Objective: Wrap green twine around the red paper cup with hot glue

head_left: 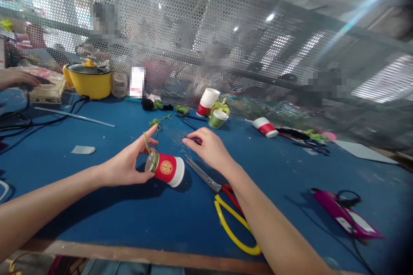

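Observation:
My left hand (129, 161) grips a red and white paper cup (166, 168) lying on its side, its thumb and fingers round the base end. Green yarn (155, 161) is wound round that end, and a strand loops up over the fingers. My right hand (206, 146) is just above the table to the right of the cup, thumb and fingers pinched together. A small dark and red item shows under those fingers; I cannot make out what it is. Large scissors (211, 184), with one yellow and one red handle, lie beneath my right forearm, their blades pointing toward the cup.
At the back stand stacked cups (208, 101) and a green-wrapped cup (218, 119), beside green yarn tufts (155, 124). A third cup (265, 127) lies tipped over. A yellow pot (90, 81) and another person's hand (17, 78) are left. A purple packet (345, 215) lies right.

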{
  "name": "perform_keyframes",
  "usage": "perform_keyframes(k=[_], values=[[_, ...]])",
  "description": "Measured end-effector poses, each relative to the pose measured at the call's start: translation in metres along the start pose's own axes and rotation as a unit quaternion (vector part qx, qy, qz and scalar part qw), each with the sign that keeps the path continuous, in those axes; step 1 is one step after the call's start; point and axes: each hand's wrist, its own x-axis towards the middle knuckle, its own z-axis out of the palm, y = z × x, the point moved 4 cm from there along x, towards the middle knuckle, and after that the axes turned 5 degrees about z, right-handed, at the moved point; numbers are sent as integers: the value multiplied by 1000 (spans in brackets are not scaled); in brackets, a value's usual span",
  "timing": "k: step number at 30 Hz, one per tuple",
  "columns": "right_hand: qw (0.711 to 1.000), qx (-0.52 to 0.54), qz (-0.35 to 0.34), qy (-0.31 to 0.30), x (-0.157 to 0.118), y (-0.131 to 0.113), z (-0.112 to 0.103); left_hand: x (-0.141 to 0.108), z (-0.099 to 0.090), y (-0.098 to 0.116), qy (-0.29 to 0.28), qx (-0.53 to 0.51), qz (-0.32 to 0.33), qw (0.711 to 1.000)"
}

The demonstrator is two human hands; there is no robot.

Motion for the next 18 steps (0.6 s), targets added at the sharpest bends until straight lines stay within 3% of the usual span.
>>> perform_keyframes(k=[3,7,10,18], values=[[979,97,-156,-92,-16,-58,12,0,1,1,-8,-14,12,1000],[963,95,-226,-112,-25,-94,22,2,1,3,-19,-21,20,999],[962,130,-213,-109,-21,-91,20,3,0,3,-18,-32,15,999],[968,220,-72,-98,-13,-56,17,0,2,-2,-13,-49,-12,999]])
